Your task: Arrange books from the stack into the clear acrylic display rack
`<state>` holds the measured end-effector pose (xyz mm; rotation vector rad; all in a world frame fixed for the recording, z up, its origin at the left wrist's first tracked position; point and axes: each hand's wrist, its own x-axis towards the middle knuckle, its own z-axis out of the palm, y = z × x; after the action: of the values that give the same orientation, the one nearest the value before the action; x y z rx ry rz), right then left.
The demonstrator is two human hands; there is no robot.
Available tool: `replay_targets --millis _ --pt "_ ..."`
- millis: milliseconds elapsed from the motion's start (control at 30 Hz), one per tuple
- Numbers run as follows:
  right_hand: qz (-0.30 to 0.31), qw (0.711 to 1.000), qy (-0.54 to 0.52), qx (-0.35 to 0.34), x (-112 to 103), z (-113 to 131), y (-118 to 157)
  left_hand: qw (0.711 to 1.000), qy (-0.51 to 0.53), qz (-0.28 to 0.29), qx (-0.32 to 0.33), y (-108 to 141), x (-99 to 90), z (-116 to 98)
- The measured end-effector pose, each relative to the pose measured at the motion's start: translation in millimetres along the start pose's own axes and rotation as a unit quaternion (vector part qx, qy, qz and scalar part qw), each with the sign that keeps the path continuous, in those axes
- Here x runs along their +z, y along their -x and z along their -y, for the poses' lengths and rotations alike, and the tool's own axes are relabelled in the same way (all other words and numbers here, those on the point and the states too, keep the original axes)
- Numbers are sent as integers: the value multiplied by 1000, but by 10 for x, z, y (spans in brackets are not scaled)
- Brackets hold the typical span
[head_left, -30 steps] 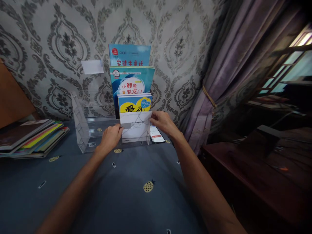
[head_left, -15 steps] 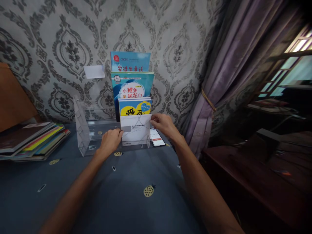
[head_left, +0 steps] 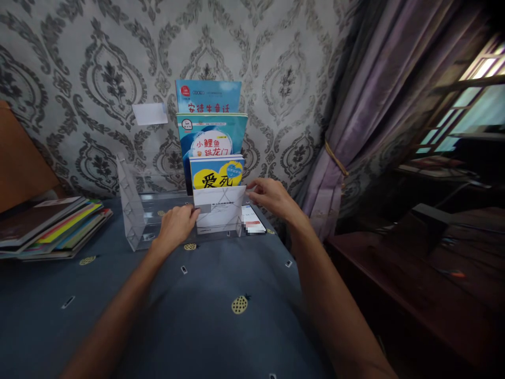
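Observation:
A white booklet (head_left: 219, 216) stands in the front tier of a clear acrylic rack (head_left: 132, 210). At its left edge is my left hand (head_left: 177, 223), thumb against the booklet and fingers curled. My right hand (head_left: 272, 197) is beside the booklet's upper right corner, its bent fingertips slightly off the edge and holding nothing. Behind the booklet rises a yellow and blue book (head_left: 216, 171). Farther back and higher stand a teal picture book (head_left: 236, 129) and a light blue book (head_left: 209, 93). The lower parts of these books are hidden.
To the left lies a stack of books and magazines (head_left: 59, 226), near a brown box-like panel (head_left: 23, 152). A phone (head_left: 253, 220) rests on the dark blue tablecloth (head_left: 189, 316), right of the rack. A white label (head_left: 150, 113) tops the rack's back. A purple curtain (head_left: 355, 116) hangs at right.
My right fingers have come off the booklet's right edge and moved slightly up and right. My left hand stays at the left edge. The view has shifted slightly.

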<state>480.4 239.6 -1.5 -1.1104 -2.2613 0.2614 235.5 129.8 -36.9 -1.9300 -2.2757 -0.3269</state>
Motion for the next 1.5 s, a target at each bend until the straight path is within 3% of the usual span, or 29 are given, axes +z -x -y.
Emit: replay_targets --millis 367,700,1033,1167,1500 --pt "65 997 46 -15 -278 205 162 998 30 25 54 17 -91 42" --pt "109 993 36 -30 -458 325 319 994 -5 84 74 22 -115 52" --pt "-7 997 27 -77 -674 587 557 986 21 116 121 15 -89 125" --pt "-19 996 11 -87 -709 685 627 986 5 124 107 14 -98 130" --pt "-31 994 -7 -101 -696 763 680 978 43 137 151 -24 -73 211"
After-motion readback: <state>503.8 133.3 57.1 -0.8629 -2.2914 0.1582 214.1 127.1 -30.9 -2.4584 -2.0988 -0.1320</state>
